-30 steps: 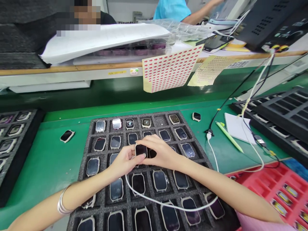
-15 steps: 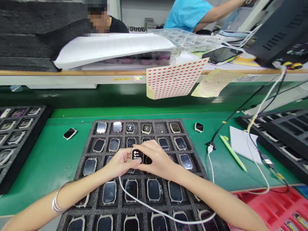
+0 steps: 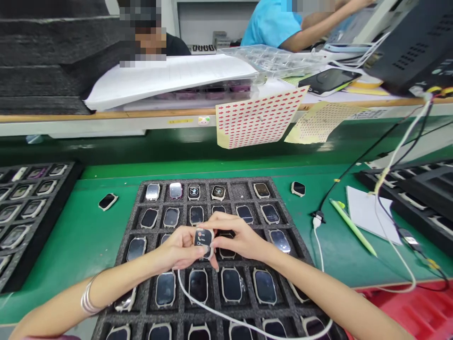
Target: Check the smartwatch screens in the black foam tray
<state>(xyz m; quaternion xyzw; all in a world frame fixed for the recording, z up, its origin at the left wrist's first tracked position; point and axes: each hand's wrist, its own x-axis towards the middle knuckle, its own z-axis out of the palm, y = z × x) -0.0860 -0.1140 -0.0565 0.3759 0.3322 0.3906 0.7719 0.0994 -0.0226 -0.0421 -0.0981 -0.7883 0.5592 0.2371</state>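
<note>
A smartwatch case (image 3: 203, 237) with a lit screen of icons and text is held above a dark foam tray (image 3: 120, 252). My left hand (image 3: 182, 248) grips its left side, with the thumb across the lower screen. My right hand (image 3: 239, 236) is closed at its right edge, index finger along the top and thumb at the side. A white cable (image 3: 212, 307) emerges below my left hand and loops over the tray; its end is hidden. Rows of other watch cases, such as a dark one (image 3: 232, 284), sit in the tray's compartments.
Loose watches lie left (image 3: 108, 201) and right (image 3: 298, 189) of the tray. A second tray (image 3: 67, 177) stands at left. On the right are a green pen (image 3: 354, 227), white paper (image 3: 371, 212) and cables. Two people sit beyond the shelf, which holds papers (image 3: 177, 73) and a phone (image 3: 329, 81).
The scene has shifted slightly down and right as my head moved. My right thumb has come up to the watch's right edge. Both hands still hold the watch.
</note>
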